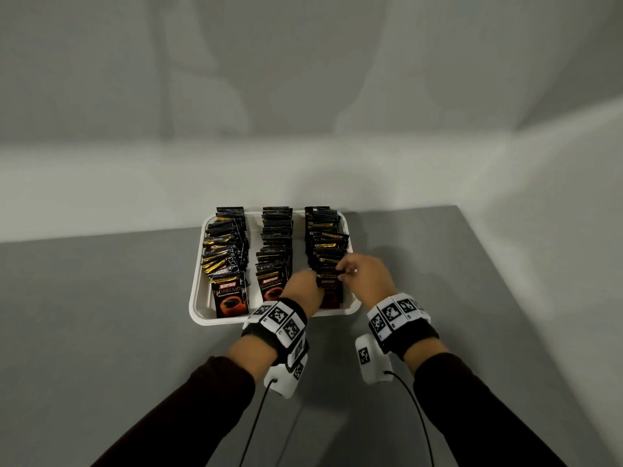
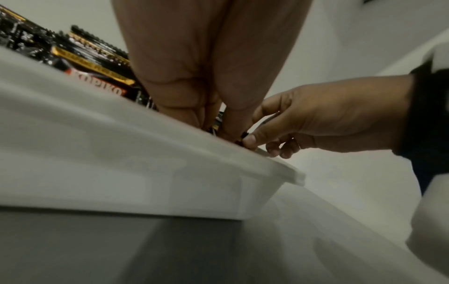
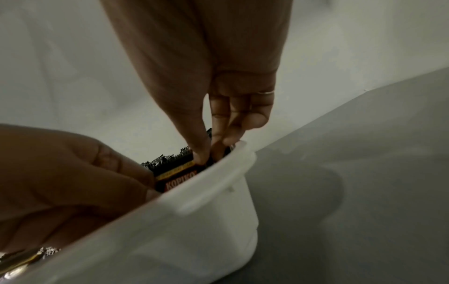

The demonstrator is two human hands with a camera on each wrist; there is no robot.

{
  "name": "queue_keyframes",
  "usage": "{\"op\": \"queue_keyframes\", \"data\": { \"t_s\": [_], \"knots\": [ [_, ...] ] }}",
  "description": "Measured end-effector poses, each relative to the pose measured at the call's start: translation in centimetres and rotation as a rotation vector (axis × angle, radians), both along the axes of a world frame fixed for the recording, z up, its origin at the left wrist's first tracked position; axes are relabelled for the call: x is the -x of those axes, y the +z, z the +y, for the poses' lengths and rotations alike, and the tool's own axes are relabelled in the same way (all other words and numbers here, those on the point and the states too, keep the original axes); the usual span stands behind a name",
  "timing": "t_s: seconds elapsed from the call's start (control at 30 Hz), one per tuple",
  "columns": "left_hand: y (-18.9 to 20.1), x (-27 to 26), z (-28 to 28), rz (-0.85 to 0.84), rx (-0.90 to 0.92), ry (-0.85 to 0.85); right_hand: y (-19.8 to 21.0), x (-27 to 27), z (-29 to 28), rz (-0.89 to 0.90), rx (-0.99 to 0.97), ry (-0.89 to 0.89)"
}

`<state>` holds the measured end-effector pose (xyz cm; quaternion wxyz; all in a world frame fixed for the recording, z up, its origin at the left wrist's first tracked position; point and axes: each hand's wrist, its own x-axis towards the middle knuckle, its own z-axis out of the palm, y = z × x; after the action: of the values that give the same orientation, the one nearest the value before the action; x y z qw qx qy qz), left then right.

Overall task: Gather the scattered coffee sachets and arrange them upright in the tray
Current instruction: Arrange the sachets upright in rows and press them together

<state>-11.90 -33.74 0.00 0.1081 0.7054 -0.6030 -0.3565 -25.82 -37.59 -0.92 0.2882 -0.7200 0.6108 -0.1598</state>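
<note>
A white tray (image 1: 199, 298) on the grey table holds three rows of upright black Kopiko coffee sachets: left row (image 1: 226, 257), middle row (image 1: 274, 251), right row (image 1: 325, 237). Both hands meet at the front of the right row. My left hand (image 1: 312, 274) pinches the top left edge of the front sachet (image 1: 332, 296), and my right hand (image 1: 341, 267) pinches its top right corner. In the right wrist view, the right hand's fingers (image 3: 206, 146) reach down behind the tray rim (image 3: 218, 180) onto that sachet (image 3: 179, 182). The tray wall (image 2: 121, 153) hides the sachet's lower part.
The tray stands near the table's far edge, against a pale wall (image 1: 303, 96). Bare grey tabletop (image 1: 101, 315) lies left, right and in front of it. No loose sachets show on the table. Wrist-camera cables (image 1: 256, 416) hang below both forearms.
</note>
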Motion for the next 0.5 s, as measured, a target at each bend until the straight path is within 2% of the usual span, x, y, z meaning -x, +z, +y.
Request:
{"op": "queue_keyframes", "data": {
  "t_s": [0.13, 0.33, 0.5],
  "knots": [
    [-0.2, 0.3, -0.4, 0.051, 0.094, 0.045, 0.4, 0.3, -0.2, -0.080, 0.035, -0.081],
    [-0.7, 0.2, -0.1, 0.033, 0.072, 0.074, 0.6, 0.4, 0.0, -0.029, -0.020, -0.017],
    [-0.8, -0.1, 0.0, 0.155, 0.126, 0.226, 1.1, 0.4, 0.1, -0.065, -0.026, -0.015]
  ]
}}
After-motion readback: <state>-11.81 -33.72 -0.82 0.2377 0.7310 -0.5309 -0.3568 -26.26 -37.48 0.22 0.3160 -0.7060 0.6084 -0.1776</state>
